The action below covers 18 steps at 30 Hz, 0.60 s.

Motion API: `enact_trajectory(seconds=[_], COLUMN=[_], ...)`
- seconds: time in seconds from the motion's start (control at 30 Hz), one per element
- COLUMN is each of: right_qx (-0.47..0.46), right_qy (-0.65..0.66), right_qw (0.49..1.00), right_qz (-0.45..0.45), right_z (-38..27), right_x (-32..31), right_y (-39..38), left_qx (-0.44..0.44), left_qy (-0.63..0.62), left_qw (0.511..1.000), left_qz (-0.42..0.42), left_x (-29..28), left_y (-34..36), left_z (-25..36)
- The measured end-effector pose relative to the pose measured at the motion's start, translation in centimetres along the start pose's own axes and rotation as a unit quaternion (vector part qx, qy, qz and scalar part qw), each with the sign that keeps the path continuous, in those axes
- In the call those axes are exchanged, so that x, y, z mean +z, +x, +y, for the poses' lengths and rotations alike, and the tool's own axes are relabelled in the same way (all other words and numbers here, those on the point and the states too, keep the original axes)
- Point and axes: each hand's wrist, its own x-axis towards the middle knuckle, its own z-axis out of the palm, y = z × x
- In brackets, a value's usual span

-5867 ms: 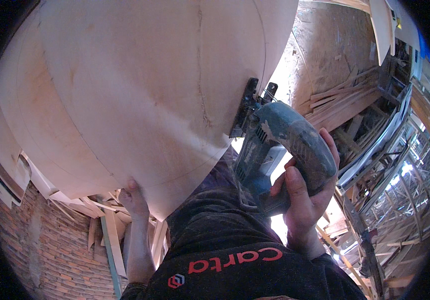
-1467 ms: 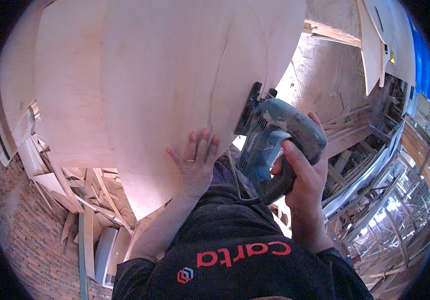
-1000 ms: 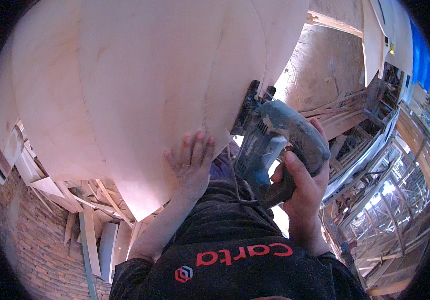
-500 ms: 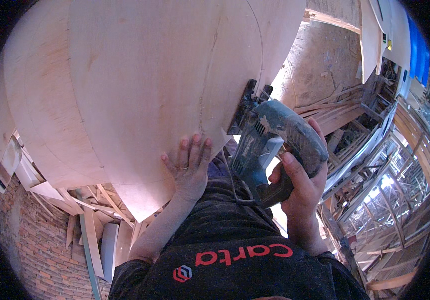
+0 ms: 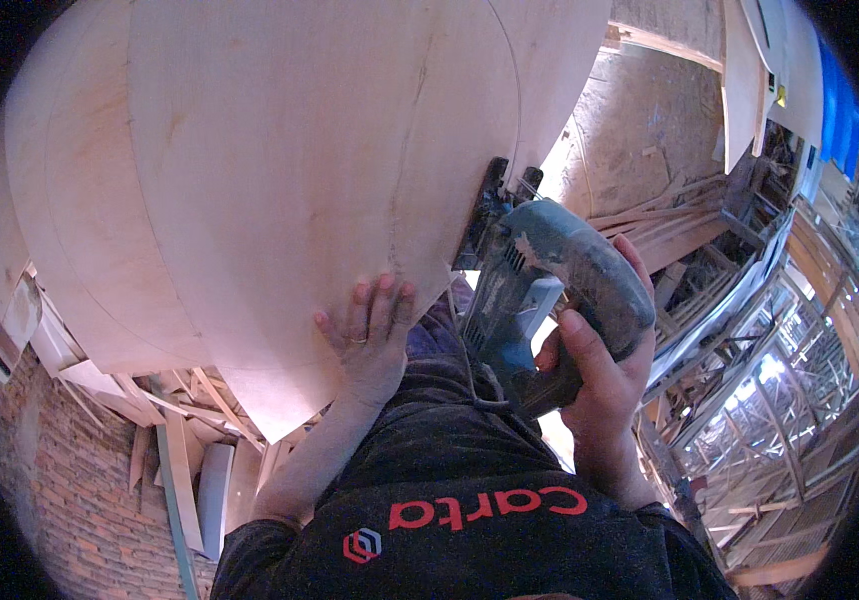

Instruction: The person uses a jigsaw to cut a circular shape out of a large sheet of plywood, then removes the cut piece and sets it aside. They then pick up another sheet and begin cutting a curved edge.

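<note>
A large pale plywood sheet (image 5: 280,170) with curved pencil lines spreads out in front of me. My left hand (image 5: 369,335) lies flat on its near edge, fingers spread, a ring on one of them. In my right hand (image 5: 610,370) is the handle of a worn teal and black jigsaw (image 5: 540,280), fingers wrapped round it. The jigsaw's dark base plate rests at the sheet's right edge, close to a curved line. Its blade is hidden from view. A dark cord runs from the tool down beside my clothing.
Wood offcuts (image 5: 190,460) lean at the lower left beside a brick wall (image 5: 90,500). Long timber strips (image 5: 665,235) lie on the right, past the jigsaw. More panels (image 5: 745,90) and a blue sheet (image 5: 838,120) stand at the far right.
The plywood and my left hand on it sit slightly further left in the picture. The jigsaw has barely shifted, and my right hand keeps the same hold.
</note>
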Motion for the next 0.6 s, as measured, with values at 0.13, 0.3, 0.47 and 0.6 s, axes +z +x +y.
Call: enact_trajectory(seconds=[0.13, 0.3, 0.47, 0.6], right_qx=[-0.011, -0.013, -0.018, -0.014], right_qy=[0.005, 0.005, 0.011, 0.007], right_qw=[1.0, 1.0, 1.0, 1.0], right_qz=[-0.016, -0.019, -0.015, -0.013], right_z=[0.05, 0.25, 0.12, -0.03], right_x=[-0.12, -0.29, -0.06, 0.01], right_y=[0.3, 0.39, 0.54, 0.56], left_qx=[0.0, 0.001, -0.002, -0.004], left_qy=[-0.001, -0.009, -0.004, -0.002], left_qw=[1.0, 1.0, 1.0, 1.0], left_qz=[-0.015, 0.002, 0.003, 0.001], left_x=[-0.51, -0.02, 0.22, 0.23], left_y=[0.05, -0.1, -0.11, -0.09], left_z=[-0.26, -0.34, -0.3, -0.3])
